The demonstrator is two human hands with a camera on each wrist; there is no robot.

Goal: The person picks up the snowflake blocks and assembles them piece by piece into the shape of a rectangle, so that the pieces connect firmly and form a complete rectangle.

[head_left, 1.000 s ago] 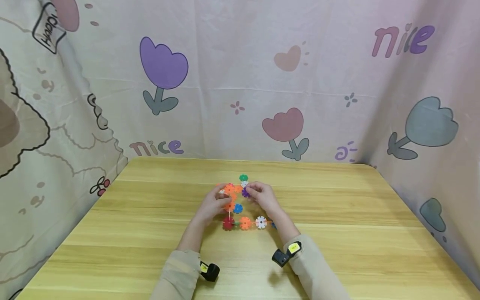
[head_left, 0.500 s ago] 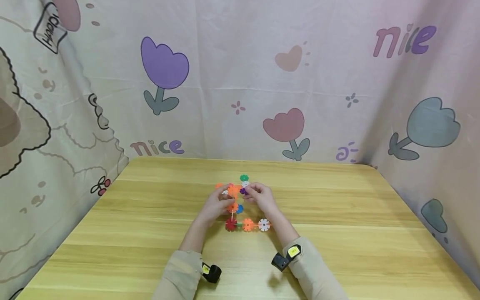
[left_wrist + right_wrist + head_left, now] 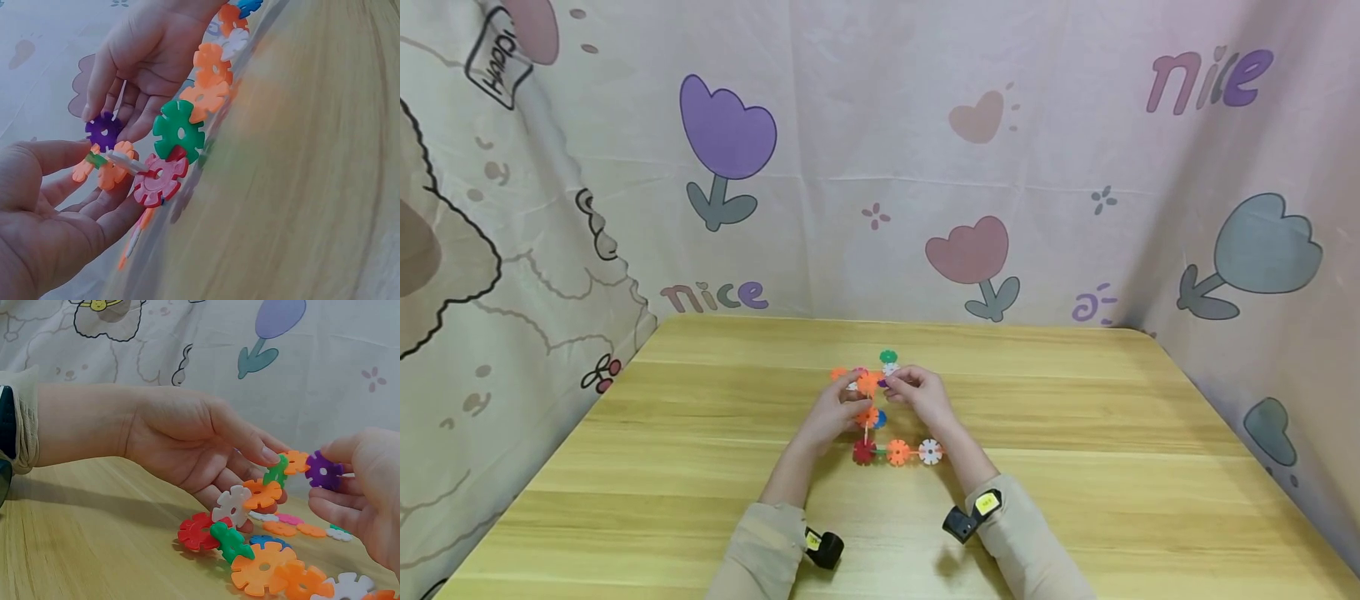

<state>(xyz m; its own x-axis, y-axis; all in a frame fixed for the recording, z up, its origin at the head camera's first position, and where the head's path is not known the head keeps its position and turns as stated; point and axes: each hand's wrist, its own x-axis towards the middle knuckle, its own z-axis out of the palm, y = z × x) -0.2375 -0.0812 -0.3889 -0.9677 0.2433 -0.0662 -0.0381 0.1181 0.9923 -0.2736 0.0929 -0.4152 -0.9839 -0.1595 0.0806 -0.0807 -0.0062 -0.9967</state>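
Observation:
The left hand [image 3: 833, 414] grips a chain of notched plastic discs; in the right wrist view its thumb and fingers pinch a green disc [image 3: 275, 473] between two orange ones. A purple disc [image 3: 323, 470] is pinched by the right hand [image 3: 369, 487], its edge against or very near the upper orange disc [image 3: 295, 462]; whether they interlock I cannot tell. Below the left hand the chain runs through a white disc [image 3: 232, 506] to a red disc [image 3: 863, 452], then right along the table by orange [image 3: 898, 452] and white discs [image 3: 930, 452].
Behind the hands, more discs lie on the wooden table [image 3: 700, 400], among them a green one [image 3: 888, 357] and an orange one [image 3: 838, 374]. A blue disc [image 3: 270, 542] lies beside the chain. A patterned cloth [image 3: 850, 125] hangs behind the table.
The left hand and the chain have shifted slightly right and toward the wearer. In the right hand the purple disc has turned and shows less of its face in the head view.

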